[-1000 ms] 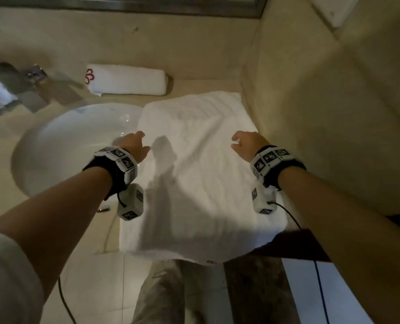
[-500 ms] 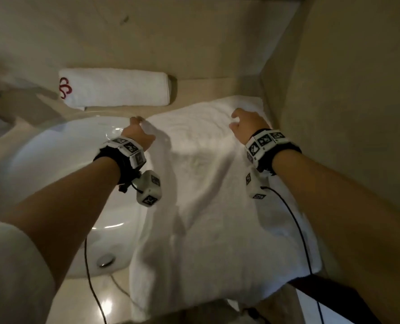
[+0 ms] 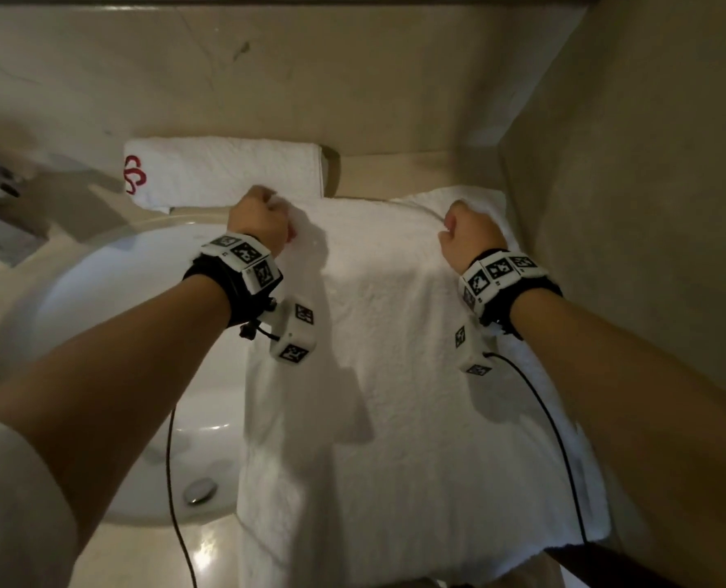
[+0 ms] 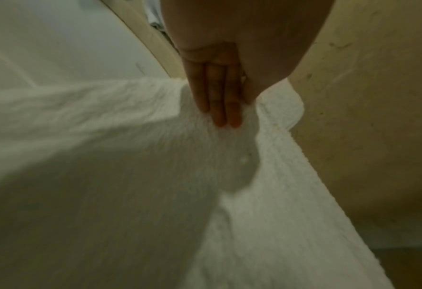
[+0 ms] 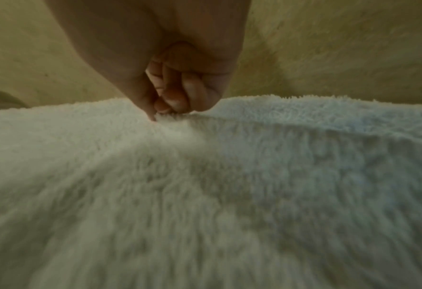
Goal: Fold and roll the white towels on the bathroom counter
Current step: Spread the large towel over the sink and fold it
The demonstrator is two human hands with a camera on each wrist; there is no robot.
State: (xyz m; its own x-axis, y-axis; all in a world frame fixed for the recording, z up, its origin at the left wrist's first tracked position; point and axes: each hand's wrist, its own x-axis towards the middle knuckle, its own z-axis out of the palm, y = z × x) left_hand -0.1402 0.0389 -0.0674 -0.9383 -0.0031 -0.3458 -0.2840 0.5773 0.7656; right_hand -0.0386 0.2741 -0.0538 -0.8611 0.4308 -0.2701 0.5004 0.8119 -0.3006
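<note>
Head view: we've got the flat towel [image 3: 395, 375] spread on the worktop [image 3: 395, 171], left part over the sink [image 3: 98, 333], near edge hanging off the front. Left hand [image 3: 259, 222] pinches its far left corner, thumb against fingers [image 4: 219, 97]; right hand [image 3: 471, 235] clenched on the far right edge, fingers [image 5: 177, 93] curled into the pile. Rolled towel [image 3: 225, 171] sits behind, against the wall. Risk, as we judge it: uneven pull skews the fold, or the overhang drags the towel off the front or into the sink; a lifted left corner could nudge the finished roll.
</note>
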